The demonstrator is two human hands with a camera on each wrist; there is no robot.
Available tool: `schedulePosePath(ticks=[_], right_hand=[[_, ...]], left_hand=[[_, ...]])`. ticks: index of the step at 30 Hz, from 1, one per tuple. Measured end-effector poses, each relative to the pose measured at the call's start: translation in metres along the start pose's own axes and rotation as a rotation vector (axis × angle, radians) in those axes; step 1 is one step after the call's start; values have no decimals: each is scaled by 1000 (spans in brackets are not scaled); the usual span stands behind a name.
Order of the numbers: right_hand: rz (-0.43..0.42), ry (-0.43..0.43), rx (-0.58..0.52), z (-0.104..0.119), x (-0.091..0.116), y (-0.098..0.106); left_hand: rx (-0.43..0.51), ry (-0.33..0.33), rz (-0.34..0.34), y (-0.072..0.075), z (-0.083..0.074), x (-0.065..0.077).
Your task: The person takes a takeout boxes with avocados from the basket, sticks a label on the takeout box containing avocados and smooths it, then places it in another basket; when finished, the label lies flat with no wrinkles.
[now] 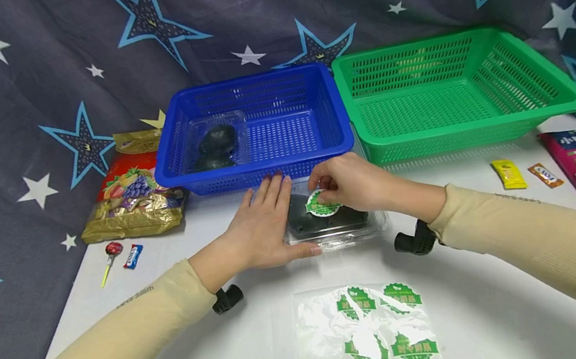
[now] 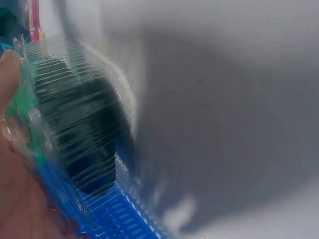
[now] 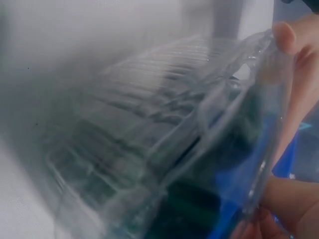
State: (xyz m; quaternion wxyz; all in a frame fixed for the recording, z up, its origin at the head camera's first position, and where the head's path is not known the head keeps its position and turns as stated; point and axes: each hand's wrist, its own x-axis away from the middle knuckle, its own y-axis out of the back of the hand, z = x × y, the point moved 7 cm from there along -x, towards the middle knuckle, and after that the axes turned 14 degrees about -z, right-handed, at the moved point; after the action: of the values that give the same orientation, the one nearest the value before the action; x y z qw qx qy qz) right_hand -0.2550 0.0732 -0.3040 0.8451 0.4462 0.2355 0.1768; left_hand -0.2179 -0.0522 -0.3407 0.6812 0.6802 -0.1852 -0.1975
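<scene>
In front of the blue basket, a clear plastic clamshell box [image 1: 338,235] with dark green, avocado-like fruits [image 2: 82,124] inside sits on the white table. My left hand [image 1: 264,226] lies flat along the box's left side, fingers straight toward the basket and thumb near the front edge. Over the lid, my right hand [image 1: 358,181] has its fingers curled and pinches a round green-and-white sticker [image 1: 320,207] at its right part. The sticker overlaps the lid. From the right wrist view, the ribbed box side [image 3: 164,94] appears blurred, with fingers at its edge.
A blue basket [image 1: 259,174] holds another clear box [image 1: 241,125] of dark fruits. Beside it stands a green basket [image 1: 460,132]. A sticker sheet [image 1: 317,336] lies in front. Candy bags [image 1: 133,224], a lollipop [image 1: 113,249] and small wrapped sweets [image 1: 509,174] lie at the sides.
</scene>
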Motion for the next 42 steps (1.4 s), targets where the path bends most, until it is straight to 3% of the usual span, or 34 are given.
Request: schedulePosePath(ticks=[8,12,17,22,26,30,35,42], right_hand=[[-14,75,49,4,1,-1],[-35,212,115,9,7,1],[-29,398,177,12,33,6],[-2,497,239,7,66,6],[-16,571,247,8,78,4],[-6,589,230,14,76,-2],[73,563,239,21,69,-15],[110,522,345,25,58,-25]], left_hand=[[3,0,2,-1,1,0],[4,-2,-1,-2,1,-1],[14,5,-7,-3,0,0],[6,10,-7,-3,1,1],[9,7,-14,-3,2,3],[26,2,-28,-2,1,3],[46,-20,-48,-3,0,3],[86,-45,-57,-5,-1,3]])
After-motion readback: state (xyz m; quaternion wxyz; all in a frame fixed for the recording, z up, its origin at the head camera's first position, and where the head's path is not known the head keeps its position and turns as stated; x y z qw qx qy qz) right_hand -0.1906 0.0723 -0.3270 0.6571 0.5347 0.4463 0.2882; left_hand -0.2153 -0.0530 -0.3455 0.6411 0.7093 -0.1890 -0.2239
